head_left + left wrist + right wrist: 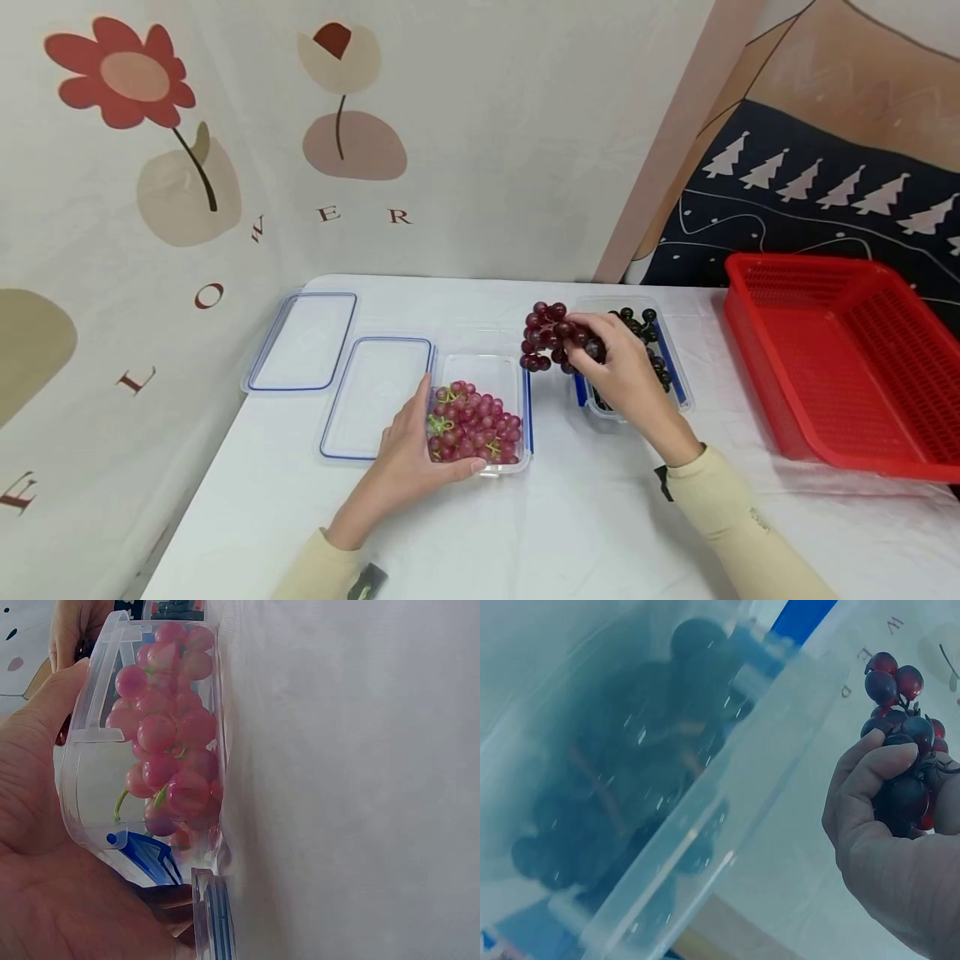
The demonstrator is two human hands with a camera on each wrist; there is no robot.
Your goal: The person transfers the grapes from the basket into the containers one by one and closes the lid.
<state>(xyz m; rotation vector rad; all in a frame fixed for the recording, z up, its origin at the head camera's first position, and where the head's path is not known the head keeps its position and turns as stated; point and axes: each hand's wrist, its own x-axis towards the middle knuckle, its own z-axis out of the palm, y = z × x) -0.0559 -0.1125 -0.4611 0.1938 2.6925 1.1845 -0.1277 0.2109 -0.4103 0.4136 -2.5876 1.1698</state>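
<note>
The right hand (626,367) curls round dark red grapes (546,333), raised above the tabletop (570,508). The left hand (408,454), fingers straight and thumb spread, touches a clear container (495,371) of pink grapes (480,421). Black grapes (649,325) occupy a container at right. Left, 2 blue-edged lids (378,400); far right, 1 red basket (832,358).

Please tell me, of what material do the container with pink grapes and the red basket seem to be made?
Container: probably clear, glossy plastic, because the pink grapes show through its wall; glass cannot be excluded.
Red basket: probably moulded plastic, slightly shiny, as its colour is even and its walls have many small openings.
</note>
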